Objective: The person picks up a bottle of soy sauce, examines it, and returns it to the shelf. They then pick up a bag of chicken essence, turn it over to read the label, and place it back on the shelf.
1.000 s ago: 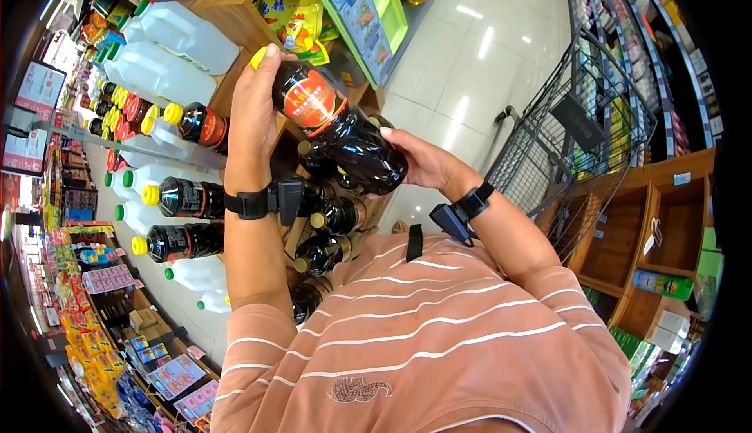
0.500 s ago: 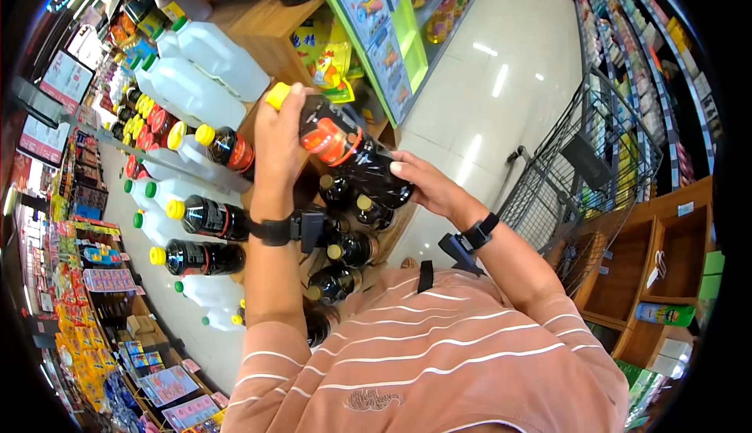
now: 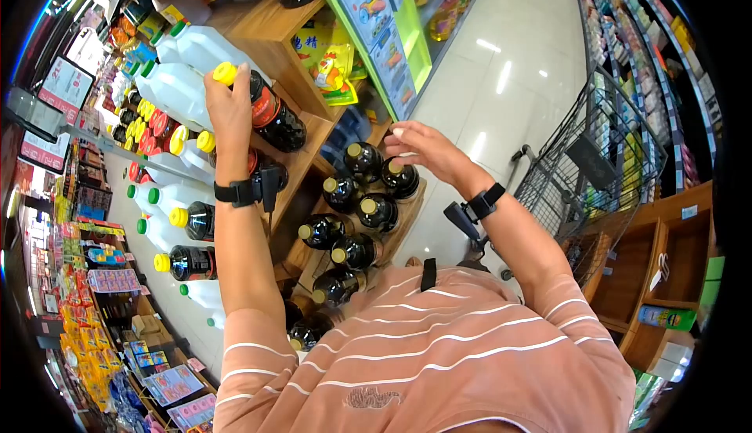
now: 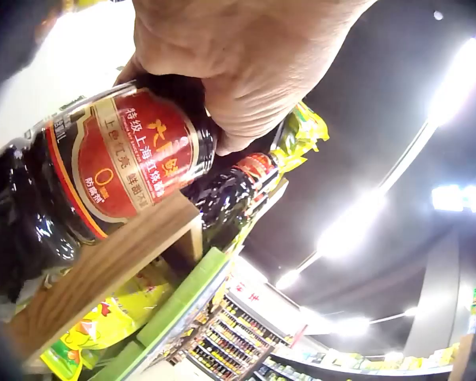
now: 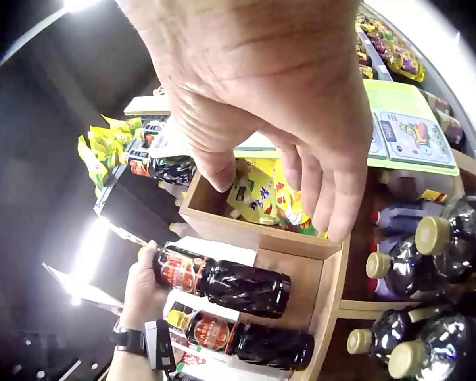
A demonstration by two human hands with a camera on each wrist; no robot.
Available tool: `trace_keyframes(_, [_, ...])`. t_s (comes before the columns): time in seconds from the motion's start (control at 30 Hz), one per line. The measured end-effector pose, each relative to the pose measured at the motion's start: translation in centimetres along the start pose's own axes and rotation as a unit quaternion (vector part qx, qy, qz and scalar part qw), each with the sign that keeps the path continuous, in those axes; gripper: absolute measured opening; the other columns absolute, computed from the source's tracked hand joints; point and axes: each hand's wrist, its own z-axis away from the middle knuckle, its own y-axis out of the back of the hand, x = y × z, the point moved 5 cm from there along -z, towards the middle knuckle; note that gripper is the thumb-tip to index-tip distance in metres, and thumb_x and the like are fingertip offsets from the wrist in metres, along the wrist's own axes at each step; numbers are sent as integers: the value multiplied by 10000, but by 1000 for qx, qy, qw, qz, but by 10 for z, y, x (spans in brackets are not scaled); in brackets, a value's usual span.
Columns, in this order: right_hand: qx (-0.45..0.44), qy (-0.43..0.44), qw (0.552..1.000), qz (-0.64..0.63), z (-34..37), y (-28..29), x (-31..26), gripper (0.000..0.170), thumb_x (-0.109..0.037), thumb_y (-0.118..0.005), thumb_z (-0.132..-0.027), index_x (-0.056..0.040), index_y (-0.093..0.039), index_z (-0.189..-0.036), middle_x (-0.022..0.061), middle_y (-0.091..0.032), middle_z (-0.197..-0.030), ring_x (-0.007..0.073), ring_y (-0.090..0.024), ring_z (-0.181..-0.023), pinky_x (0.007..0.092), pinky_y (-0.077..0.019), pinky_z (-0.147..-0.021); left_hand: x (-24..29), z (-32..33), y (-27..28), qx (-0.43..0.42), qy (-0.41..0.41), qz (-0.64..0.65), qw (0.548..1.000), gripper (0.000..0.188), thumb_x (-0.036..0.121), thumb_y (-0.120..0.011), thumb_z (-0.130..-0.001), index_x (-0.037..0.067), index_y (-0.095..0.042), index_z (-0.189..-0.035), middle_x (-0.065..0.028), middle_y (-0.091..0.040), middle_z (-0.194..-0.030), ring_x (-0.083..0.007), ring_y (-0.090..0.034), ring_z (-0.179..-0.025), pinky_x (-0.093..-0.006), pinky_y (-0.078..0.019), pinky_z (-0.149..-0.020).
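In the head view my left hand (image 3: 229, 113) grips a dark sauce bottle (image 3: 279, 125) near its yellow cap, over the wooden shelf (image 3: 309, 139). The left wrist view shows the bottle's red label (image 4: 127, 155) beneath the hand (image 4: 238, 59). A second yellow-capped bottle (image 5: 254, 343) lies alongside the held one (image 5: 246, 287) in the right wrist view. My right hand (image 3: 427, 151) holds nothing, its fingers loosely bent above the dark bottles with gold caps (image 3: 363, 162); in its wrist view the hand (image 5: 270, 119) hangs in front of yellow packets (image 5: 262, 190).
White jugs (image 3: 176, 92) stand left of the shelf. A green-edged display panel (image 3: 376, 33) rises at the shelf's far end. To the right are a wire shopping cart (image 3: 591, 163), tiled floor (image 3: 470, 96) and a wooden rack (image 3: 627, 276).
The left hand has carried the bottle left and onto the shelf area. My right hand has let go of the bottle's lower end, and more gold-capped bottles show.
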Motion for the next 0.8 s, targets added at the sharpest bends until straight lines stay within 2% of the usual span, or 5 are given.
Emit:
trace_keyframes(0.13, [-4, 0, 1000, 12, -15, -1, -8, 616, -424, -639, -972, -4, -446, -1379, 174, -575, -1251, 261, -588, -1159, 385, -519, -974, -28, 2, -12, 7, 10, -11, 1000, 439, 307, -706, -948, -67, -554, -1122, -166, -645, -945, -255, -600, -860, -367, -489, -806])
trace_keyframes(0.33, [20, -14, 999, 38, -61, 3, -7, 599, -417, -672, -936, -28, -486, -1352, 156, -608, -1180, 233, -629, -1079, 338, -547, -905, -75, 0, -36, 8, 18, 24, 1000, 400, 256, -704, -942, -65, -540, -1115, -208, -611, -965, -311, -581, -891, -397, -478, -855])
trace_keyframes(0.4, [5, 5, 998, 64, -72, -3, -19, 616, -388, -624, -980, 34, -439, -1390, 155, -568, -1245, 246, -606, -1135, 367, -540, -941, -75, 5, -38, 0, 35, 34, 999, 364, 233, -699, -944, -60, -541, -1091, -207, -604, -958, -313, -576, -884, -402, -475, -849])
trace_keyframes(0.63, [19, 61, 991, 119, -138, 2, -36, 647, -370, -646, -960, 62, -443, -1397, 145, -595, -1226, 199, -593, -1137, 319, -507, -931, -69, 20, -44, -5, 50, 26, 998, 316, 185, -693, -945, -61, -538, -1069, -207, -602, -974, -328, -580, -888, -406, -472, -843])
trace_keyframes(0.8, [52, 96, 976, 186, -169, 8, -36, 796, -390, -641, -940, 109, -341, -1482, 260, -460, -1476, 321, -456, -1372, 376, -374, -1127, -67, 15, -44, -6, 41, 11, 999, 331, 171, -682, -952, -63, -519, -1120, -219, -602, -981, -341, -583, -895, -416, -475, -846])
